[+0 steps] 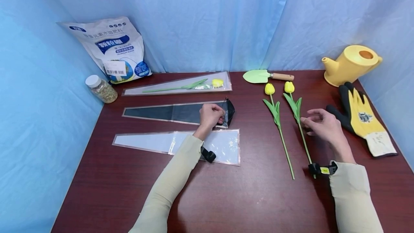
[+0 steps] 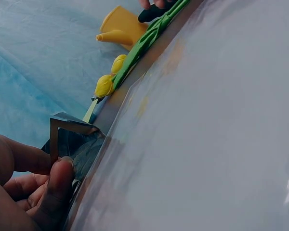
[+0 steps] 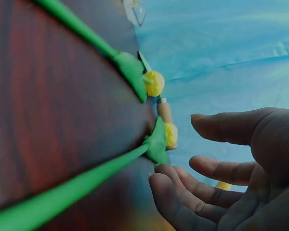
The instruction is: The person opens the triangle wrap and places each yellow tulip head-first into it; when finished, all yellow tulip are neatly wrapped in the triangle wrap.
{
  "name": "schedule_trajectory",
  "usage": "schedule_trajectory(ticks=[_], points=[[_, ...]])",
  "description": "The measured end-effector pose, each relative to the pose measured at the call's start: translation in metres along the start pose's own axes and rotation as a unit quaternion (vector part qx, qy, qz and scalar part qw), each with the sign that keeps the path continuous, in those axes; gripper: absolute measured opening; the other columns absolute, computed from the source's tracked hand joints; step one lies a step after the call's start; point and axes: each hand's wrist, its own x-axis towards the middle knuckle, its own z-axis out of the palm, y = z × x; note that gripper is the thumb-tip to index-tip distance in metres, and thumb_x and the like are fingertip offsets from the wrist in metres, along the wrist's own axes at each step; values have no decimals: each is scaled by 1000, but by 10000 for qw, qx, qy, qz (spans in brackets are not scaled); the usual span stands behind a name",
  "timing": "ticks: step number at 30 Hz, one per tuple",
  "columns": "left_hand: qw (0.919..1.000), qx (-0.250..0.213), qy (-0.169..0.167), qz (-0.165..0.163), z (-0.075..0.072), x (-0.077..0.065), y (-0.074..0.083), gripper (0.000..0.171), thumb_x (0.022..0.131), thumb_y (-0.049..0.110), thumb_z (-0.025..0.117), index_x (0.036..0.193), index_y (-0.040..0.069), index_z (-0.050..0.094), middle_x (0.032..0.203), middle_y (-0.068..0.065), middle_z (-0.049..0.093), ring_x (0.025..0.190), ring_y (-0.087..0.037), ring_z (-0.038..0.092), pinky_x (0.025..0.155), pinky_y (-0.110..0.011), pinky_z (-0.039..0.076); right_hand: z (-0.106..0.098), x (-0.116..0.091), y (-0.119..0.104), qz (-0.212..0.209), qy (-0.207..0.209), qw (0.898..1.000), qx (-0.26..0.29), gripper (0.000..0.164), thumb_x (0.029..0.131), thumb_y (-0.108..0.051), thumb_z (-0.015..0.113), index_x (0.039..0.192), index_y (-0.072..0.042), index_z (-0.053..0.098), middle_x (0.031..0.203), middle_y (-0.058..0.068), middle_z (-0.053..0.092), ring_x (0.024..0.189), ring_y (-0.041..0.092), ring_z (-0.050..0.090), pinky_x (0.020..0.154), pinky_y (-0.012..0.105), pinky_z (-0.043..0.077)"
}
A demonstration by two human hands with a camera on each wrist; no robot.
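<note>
At the wide end of a black flower sleeve, my left hand pinches the film between thumb and forefinger. In the left wrist view the mouth of this sleeve stands lifted and partly spread. My right hand is beside the stem of the right-hand yellow tulip, fingers loosely bent and apart from the thumb. The right wrist view shows nothing between those fingers. A second yellow tulip lies to the left, its bloom pointing to the back.
A white sleeve lies in front; another, holding a tulip, lies behind. A trowel, yellow watering can and glove are at the back and right. A fertilizer bag and jar stand back left.
</note>
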Motion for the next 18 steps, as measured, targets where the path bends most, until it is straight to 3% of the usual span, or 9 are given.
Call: schedule_trajectory(ticks=[7,13,18], points=[[10000,39,14,-3,-1,1,0,9,86,4,69,84,0,77,76,-19,76,41,-5,57,45,-20,51,2,-6,12,33,-367,9992,-143,70,96,-42,64,140,8,41,111,27,64,67,9,71,62,31,62],[10000,48,7,-51,-1,1,1,9,87,4,70,84,0,77,76,-18,76,41,-5,58,45,-21,52,3,-8,12,40,-646,9963,-567,72,93,-44,68,137,8,45,109,27,62,66,12,70,61,30,61],[10000,64,-13,-63,-1,1,0,9,87,4,70,85,0,77,77,-18,76,42,-6,58,46,-21,52,9,-7,11,23,-610,9942,-889,67,90,-38,73,131,8,50,108,29,61,64,14,69,58,32,60]])
